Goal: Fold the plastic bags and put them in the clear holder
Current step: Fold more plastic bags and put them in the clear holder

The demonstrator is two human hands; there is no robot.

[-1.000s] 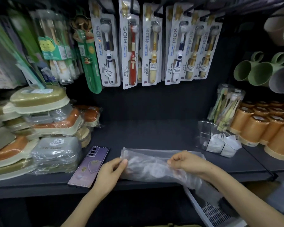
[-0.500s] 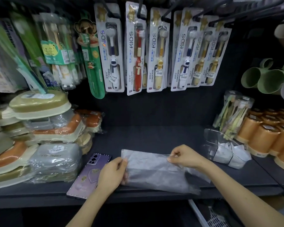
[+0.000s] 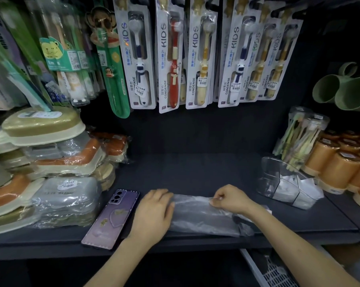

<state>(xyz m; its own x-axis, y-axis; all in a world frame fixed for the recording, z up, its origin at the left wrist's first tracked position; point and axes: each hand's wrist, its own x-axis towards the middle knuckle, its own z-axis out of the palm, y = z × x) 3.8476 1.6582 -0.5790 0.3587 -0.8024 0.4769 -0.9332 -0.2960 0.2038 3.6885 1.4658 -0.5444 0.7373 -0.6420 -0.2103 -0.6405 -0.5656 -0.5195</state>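
Head view: left hand [image 3: 154,212] and right hand [image 3: 230,200] on plastic bag [image 3: 200,217].

Retail shop: price-stickered KIDS toothbrush packs [image 3: 169,59] hang in a row above the left hand [image 3: 154,212] and right hand [image 3: 230,199], wrapped soap boxes [image 3: 42,129] stacked left of the left hand, identical orange cups [image 3: 338,168] massed right of the right.

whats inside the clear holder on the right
Folded whitish bags sit low in the holder. Their count cannot be told: they overlap, and glare on the wall hides some.
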